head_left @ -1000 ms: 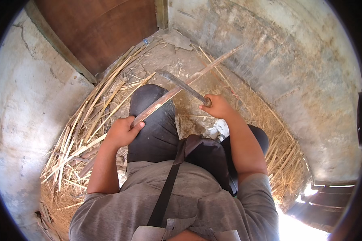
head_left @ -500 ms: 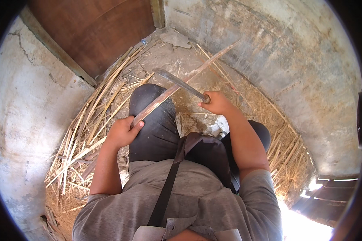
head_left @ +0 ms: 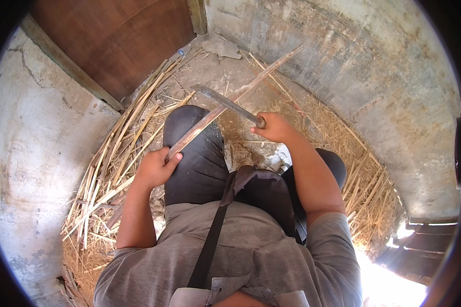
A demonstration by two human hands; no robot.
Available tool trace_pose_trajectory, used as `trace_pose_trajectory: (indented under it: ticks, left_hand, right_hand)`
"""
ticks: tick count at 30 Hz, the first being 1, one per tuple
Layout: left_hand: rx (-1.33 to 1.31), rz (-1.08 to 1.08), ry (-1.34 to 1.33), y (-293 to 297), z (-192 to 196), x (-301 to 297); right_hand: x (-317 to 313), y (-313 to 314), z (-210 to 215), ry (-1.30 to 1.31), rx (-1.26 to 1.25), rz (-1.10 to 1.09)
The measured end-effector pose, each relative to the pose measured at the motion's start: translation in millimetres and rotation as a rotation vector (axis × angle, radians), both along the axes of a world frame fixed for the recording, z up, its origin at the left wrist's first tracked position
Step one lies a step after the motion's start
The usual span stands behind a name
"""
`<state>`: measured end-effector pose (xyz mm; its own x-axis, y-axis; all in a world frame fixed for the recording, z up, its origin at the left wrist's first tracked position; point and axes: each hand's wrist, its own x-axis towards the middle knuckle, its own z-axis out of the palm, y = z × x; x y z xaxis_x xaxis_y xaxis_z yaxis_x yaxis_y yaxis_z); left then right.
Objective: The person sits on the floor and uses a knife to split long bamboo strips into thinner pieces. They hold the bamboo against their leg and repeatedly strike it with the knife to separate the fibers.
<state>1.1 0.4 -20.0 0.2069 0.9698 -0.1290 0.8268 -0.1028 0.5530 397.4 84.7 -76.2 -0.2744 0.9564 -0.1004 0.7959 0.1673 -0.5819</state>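
Note:
Closed around the lower end of a long, narrow wooden strip (head_left: pixel 258 81) is my left hand (head_left: pixel 156 166), close to my left knee. The strip slants up and away to the right, past the knee, and its far end tapers to a thin point. My right hand (head_left: pixel 274 128) grips the short handle of a machete (head_left: pixel 243 112) with a dark, slightly curved blade. That blade lies across the strip near its middle, its tip pointing up and left. Whether the edge cuts into the wood or only rests on it, I cannot tell.
Long split strips (head_left: pixel 112 143) lie piled along the left wall. Straw and shavings (head_left: pixel 366 184) cover the floor at right. Stained plaster walls (head_left: pixel 384 77) curve in on both sides; a brown door panel (head_left: pixel 118 46) stands at the far left. A flat stone (head_left: pixel 222 48) lies in the far corner.
Very little differs. The whole view has shifted slightly; both hands keep their grips, and the machete blade still crosses the strip at nearly the same place.

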Motion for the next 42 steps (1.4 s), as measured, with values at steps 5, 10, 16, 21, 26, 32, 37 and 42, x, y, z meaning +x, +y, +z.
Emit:
trace_pose_trajectory:
  ticks: [5, 10, 16, 21, 26, 32, 37, 42]
  left_hand:
    - [0.017, -0.005, 0.016, -0.3, -0.4, -0.6]
    - [0.014, -0.011, 0.017, 0.0, 0.0, -1.1]
    - [0.004, -0.001, -0.001, 0.3, -1.5, -2.0]
    - [-0.011, -0.001, -0.001, 0.6, 0.4, -1.6]
    - [-0.023, 0.001, -0.005, 0.8, 1.6, -1.5]
    - [-0.017, -0.001, -0.011, 0.9, 1.3, -1.5]
    - [-0.016, -0.004, -0.008, 1.1, 0.5, -1.7]
    - [-0.011, -0.003, -0.001, 1.3, -0.3, -1.9]
  right_hand:
    - [-0.9, 0.7, 1.5, 0.001, -0.019, -0.004]
    - [0.4, 1.6, 1.5, 0.011, -0.011, 0.000]
    - [-1.6, 0.4, 8.0, 0.005, -0.030, -0.010]
    - [-1.9, -1.0, 9.2, 0.013, -0.012, -0.007]
    - [-1.9, -1.8, 10.9, 0.012, -0.005, -0.006]
    - [-1.6, -0.7, 5.0, 0.029, -0.005, -0.015]
    - [-1.1, -0.6, 4.0, 0.037, -0.012, -0.013]
    - [-0.2, 0.4, 3.3, 0.046, -0.011, -0.008]
